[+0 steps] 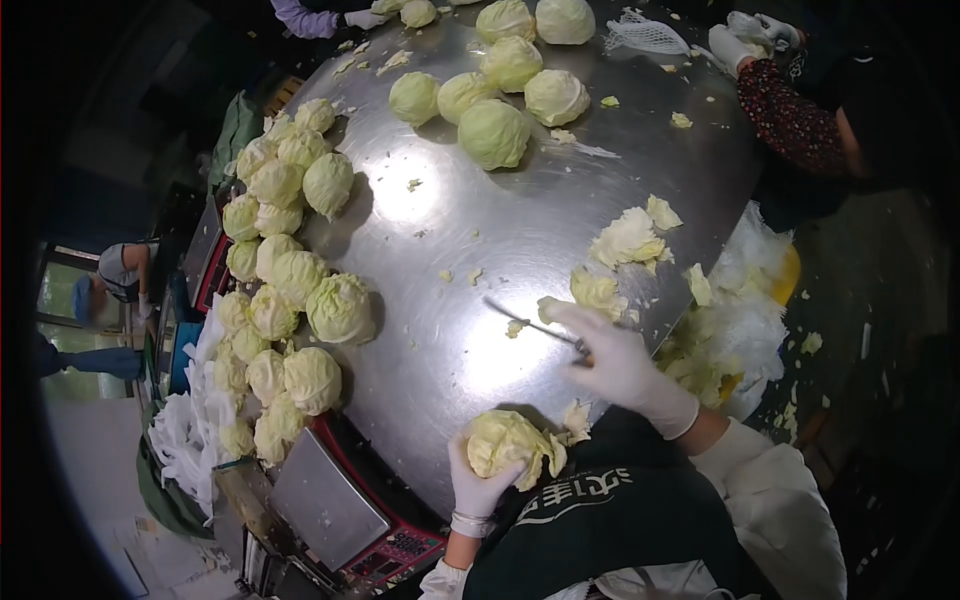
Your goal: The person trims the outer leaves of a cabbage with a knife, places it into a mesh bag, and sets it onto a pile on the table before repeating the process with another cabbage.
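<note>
My left hand (474,488), in a white glove, is wrapped round a pale cabbage (505,445) at the table's near edge, close to my apron. One outer leaf of that cabbage hangs loose on its right side. My right hand (625,368), gloved as well, grips a thin dark knife (537,325) by its handle, its blade pointing up and left over the steel table (430,270). Torn cabbage leaves (630,238) lie beyond the right hand, and another leaf piece (577,420) lies beside the held cabbage.
Many cabbages (298,278) line the left edge; several more cabbages (493,133) sit at the far side. A scale (330,498) stands at lower left. Leaf scraps fill a plastic bag (745,310) at right. A co-worker's gloved hand (732,48) works beside white netting (645,35).
</note>
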The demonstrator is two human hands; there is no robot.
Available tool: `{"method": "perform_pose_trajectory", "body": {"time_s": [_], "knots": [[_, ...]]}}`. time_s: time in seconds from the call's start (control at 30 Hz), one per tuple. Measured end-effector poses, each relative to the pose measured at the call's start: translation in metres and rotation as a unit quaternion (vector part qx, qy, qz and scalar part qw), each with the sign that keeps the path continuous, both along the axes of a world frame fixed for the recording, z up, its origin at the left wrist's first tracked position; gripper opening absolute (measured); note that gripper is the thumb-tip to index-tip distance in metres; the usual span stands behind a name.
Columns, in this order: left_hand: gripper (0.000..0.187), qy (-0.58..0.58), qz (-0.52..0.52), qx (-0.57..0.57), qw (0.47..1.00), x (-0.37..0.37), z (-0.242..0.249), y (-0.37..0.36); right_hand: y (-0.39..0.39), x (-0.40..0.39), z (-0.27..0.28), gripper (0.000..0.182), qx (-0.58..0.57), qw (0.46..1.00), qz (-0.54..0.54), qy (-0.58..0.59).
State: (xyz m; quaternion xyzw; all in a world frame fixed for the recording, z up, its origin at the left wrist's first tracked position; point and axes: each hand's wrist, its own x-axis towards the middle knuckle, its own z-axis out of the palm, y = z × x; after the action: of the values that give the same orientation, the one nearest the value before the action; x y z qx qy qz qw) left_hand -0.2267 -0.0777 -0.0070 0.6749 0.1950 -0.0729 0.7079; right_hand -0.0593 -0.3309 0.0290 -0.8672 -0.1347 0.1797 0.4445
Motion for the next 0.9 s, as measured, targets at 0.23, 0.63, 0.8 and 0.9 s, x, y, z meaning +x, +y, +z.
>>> {"method": "perform_pose_trajectory", "body": {"time_s": [0.23,0.63,0.8,0.9], "knots": [[0.081,0.034,0.109,-0.243,0.963,0.008,0.006,0.015,0.049,-0.039,-0.013,0.059,0.207,0.962,0.142,0.110],[0.112,0.080,-0.038,-0.354,0.931,0.036,0.025,0.008,0.038,-0.019,0.015,0.047,0.179,0.977,0.109,0.029],[0.113,0.058,-0.091,-0.276,0.955,0.033,0.001,0.020,0.031,-0.016,0.026,0.051,0.127,0.967,0.147,0.165],[0.117,0.045,-0.087,-0.272,0.957,0.032,-0.005,0.008,0.024,-0.017,0.034,0.045,0.124,0.946,0.111,0.280]]}}
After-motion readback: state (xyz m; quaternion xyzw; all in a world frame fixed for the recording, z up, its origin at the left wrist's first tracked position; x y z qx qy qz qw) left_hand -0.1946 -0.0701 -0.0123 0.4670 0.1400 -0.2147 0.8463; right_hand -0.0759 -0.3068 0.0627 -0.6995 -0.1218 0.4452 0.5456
